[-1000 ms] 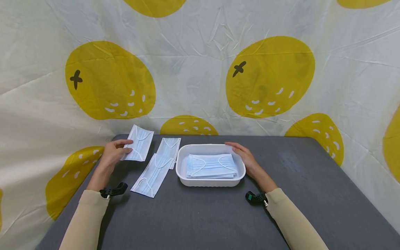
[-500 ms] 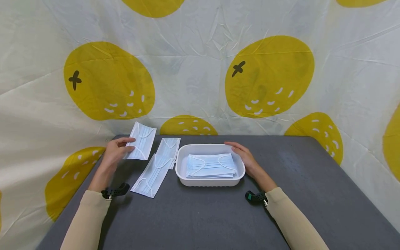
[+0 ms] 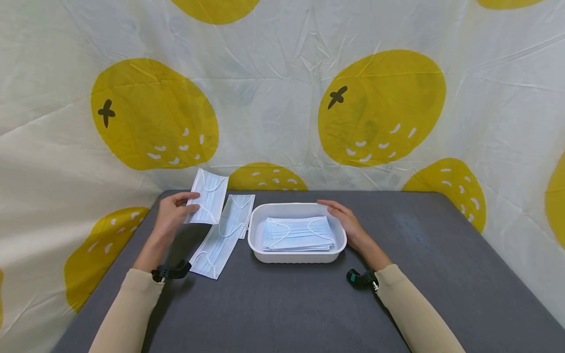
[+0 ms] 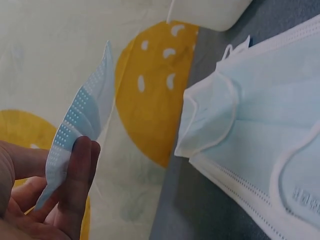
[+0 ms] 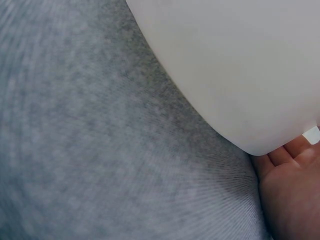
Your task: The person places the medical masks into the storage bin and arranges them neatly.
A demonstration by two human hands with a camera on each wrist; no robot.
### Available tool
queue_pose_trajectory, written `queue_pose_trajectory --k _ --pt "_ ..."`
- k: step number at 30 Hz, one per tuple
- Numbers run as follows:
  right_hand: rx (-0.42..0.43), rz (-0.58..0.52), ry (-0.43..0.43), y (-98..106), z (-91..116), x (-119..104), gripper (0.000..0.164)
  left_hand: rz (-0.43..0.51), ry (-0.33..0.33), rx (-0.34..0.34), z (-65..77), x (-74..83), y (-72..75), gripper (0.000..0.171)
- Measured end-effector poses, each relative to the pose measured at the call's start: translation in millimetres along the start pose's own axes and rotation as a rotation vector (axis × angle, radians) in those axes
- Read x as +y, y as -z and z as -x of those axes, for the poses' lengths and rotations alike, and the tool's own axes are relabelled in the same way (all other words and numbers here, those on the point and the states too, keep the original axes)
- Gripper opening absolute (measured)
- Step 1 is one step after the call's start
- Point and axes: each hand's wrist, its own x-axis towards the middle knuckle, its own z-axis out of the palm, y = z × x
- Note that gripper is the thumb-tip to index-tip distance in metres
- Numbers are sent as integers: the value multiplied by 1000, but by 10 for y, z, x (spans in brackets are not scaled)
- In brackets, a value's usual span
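The tub [image 3: 297,258] looks like smooth white plastic with a soft sheen; the masks [image 3: 300,234] inside it and the loose masks [image 3: 217,249] to its left appear to be thin, pleated, matt, papery cloth. Under the tub, the table [image 3: 282,309] has a dull, slightly rough, grey cloth-like surface. The curtain [image 3: 273,108] behind the tub is creased and faintly glossy, like thin plastic sheeting or coated cloth.

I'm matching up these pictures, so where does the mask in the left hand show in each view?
Head: the held mask is left of centre, pinched in the left hand.
Left wrist: it is in the left half, nearly edge-on.
Right wrist: not in it.
Shared landmark: the white tray, below the middle in head, at the top in left wrist, upper right in right wrist.
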Motion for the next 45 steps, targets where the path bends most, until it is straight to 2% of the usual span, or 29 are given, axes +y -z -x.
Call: queue_pose_trajectory --k 13,19,28,36,40,45 --pt "-6 -15 -7 -1 6 -12 42 84 -20 -16 97 137 -205 38" --pt "-8 -25 -5 -17 12 -19 43 106 -34 -59 125 176 -286 38" --pt "5 -29 -4 -6 14 -14 42 138 -79 -131 130 289 -507 36" --pt "-17 -35 12 -7 -2 0 44 118 -98 -203 155 396 -677 38" --pt "-12 -46 11 -20 6 -10 43 124 -94 -234 132 460 -751 37" --pt "-7 -56 27 -24 26 -11 43 130 -124 -288 96 553 -854 37"
